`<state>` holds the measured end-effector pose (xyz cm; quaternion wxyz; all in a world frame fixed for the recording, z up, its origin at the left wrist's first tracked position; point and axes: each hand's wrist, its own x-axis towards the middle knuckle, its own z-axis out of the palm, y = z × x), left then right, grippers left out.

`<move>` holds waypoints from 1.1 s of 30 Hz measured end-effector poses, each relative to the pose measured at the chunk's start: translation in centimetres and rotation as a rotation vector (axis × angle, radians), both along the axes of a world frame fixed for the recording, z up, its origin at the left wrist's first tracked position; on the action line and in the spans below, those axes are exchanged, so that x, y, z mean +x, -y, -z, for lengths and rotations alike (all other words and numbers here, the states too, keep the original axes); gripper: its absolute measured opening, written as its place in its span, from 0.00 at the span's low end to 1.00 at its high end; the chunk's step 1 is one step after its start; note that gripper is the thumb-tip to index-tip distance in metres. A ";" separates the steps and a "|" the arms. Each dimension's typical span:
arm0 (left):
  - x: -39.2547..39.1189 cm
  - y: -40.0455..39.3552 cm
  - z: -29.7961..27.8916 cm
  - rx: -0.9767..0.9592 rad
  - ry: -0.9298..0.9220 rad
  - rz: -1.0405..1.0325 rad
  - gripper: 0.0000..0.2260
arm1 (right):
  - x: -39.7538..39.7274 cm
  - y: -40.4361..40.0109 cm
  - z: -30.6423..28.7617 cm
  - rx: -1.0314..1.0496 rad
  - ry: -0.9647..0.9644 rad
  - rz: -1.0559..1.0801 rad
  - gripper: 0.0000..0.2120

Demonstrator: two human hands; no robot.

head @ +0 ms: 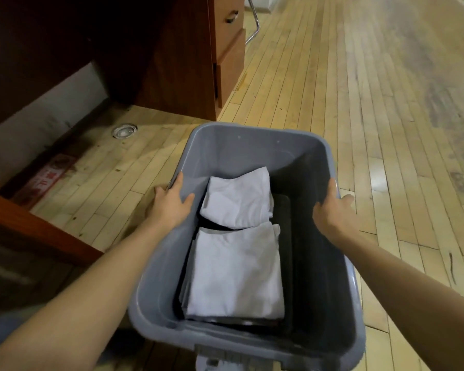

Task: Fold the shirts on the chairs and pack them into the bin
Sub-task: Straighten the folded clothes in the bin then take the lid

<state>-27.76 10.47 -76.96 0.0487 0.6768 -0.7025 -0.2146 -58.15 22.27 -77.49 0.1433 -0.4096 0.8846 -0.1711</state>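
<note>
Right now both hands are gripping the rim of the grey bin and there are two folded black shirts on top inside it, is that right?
Not quite. The head view shows both hands, left and right, gripping the grey bin, but the two folded shirts on top are white, not black.

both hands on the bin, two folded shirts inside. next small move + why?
Probably lift the bin straight up, level. Left hand and right hand grip opposite rims, and two folded white shirts lie flat inside on darker folded cloth, so tilting could slide them. No chairs or unfolded shirts are in view.
</note>
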 end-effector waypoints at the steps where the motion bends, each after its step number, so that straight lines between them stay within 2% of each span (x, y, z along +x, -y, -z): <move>1: -0.1 0.0 -0.1 0.000 0.003 -0.011 0.28 | -0.1 0.2 -0.3 -0.014 0.027 -0.010 0.27; 6: -0.5 0.3 -3.6 -0.019 -0.069 -0.094 0.28 | -0.6 1.1 -5.6 -0.088 0.099 -0.019 0.22; 11: -1.9 -0.1 -12.2 0.037 -0.071 -0.110 0.28 | -1.8 1.0 -14.6 -0.084 0.092 -0.028 0.23; 15: -3.7 -0.6 -21.4 -0.004 -0.099 -0.067 0.29 | -3.6 0.8 -24.1 -0.110 0.108 0.001 0.22; 22: -7.5 -0.1 -41.1 0.024 0.006 -0.057 0.28 | -7.2 1.3 -43.0 -0.121 0.065 0.029 0.21; 26: -9.7 0.4 -52.3 -0.032 0.080 -0.041 0.28 | -9.3 1.9 -53.5 -0.152 0.103 0.004 0.23; 30: -10.5 1.6 -61.1 -0.100 0.123 -0.056 0.27 | -11.0 3.2 -62.5 -0.162 0.099 -0.042 0.24; 33: -10.3 2.6 -66.2 -0.151 0.122 -0.079 0.26 | -11.3 5.3 -67.3 -0.225 0.059 -0.083 0.18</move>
